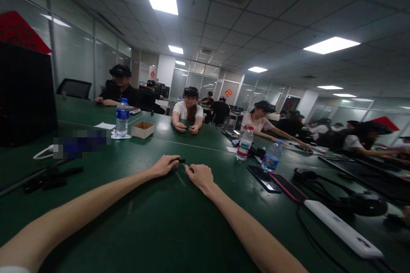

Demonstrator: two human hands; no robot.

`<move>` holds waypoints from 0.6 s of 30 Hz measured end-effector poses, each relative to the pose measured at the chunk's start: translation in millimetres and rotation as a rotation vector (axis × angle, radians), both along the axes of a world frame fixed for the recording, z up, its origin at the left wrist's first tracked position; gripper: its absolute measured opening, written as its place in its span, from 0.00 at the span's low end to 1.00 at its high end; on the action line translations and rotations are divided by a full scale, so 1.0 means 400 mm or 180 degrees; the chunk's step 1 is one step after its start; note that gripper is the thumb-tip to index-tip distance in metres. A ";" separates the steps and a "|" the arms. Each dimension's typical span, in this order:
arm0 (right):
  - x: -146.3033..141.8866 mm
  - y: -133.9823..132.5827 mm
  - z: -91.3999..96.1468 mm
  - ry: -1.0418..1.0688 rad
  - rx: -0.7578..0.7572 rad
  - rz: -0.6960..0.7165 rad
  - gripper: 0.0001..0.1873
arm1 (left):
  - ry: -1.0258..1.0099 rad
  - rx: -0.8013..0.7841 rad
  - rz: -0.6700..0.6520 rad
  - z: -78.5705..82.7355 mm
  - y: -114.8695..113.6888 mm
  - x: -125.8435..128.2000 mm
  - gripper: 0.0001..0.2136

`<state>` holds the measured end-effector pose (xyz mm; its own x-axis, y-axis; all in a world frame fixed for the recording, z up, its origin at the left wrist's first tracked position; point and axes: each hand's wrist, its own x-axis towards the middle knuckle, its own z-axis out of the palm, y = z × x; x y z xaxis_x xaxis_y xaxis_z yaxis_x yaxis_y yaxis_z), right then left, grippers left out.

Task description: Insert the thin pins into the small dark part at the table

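Observation:
Both my arms reach forward over a dark green table (pixel 166 222). My left hand (pixel 165 165) is closed round a small black object (pixel 181 160) whose end sticks out past the fingers. My right hand (pixel 200 175) rests a little to the right of it, fingers curled and pinched together near that object; what they hold, if anything, is too small to make out. The two hands nearly touch.
Two phones (pixel 275 181) and a white power bank (pixel 342 228) with black cables lie to the right. Water bottles (pixel 122 118) (pixel 245 143) (pixel 272 156), a cardboard box (pixel 142 129) and a dark monitor (pixel 25 94) stand about. Several people sit around the table.

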<state>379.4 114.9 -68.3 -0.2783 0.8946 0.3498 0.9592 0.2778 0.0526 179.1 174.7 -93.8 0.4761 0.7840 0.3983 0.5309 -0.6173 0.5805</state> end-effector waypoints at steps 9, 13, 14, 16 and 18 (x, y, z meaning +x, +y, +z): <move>-0.014 -0.001 -0.002 0.0141 0.0027 -0.0031 0.32 | -0.0170 -0.0061 0.0081 0.005 0.000 0.007 0.20; -0.004 0.013 -0.004 0.0534 0.0089 -0.0261 0.33 | -0.0156 -0.0050 -0.0234 0.013 -0.011 0.006 0.19; -0.004 0.015 -0.006 0.0549 0.0087 -0.0255 0.34 | -0.0170 -0.0025 -0.0301 0.015 -0.014 0.007 0.18; -0.005 0.017 -0.009 0.0465 0.0056 -0.0204 0.34 | -0.0187 0.0010 -0.0450 0.016 -0.019 0.010 0.18; -0.008 0.018 -0.013 0.0326 0.0029 -0.0114 0.32 | -0.0167 0.0017 -0.0605 0.015 -0.020 0.013 0.18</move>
<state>376.3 122.1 -73.3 -0.2087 0.8999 0.3829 0.9689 0.2433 -0.0439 184.2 166.5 -88.0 0.5940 0.6797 0.4303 0.3736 -0.7068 0.6007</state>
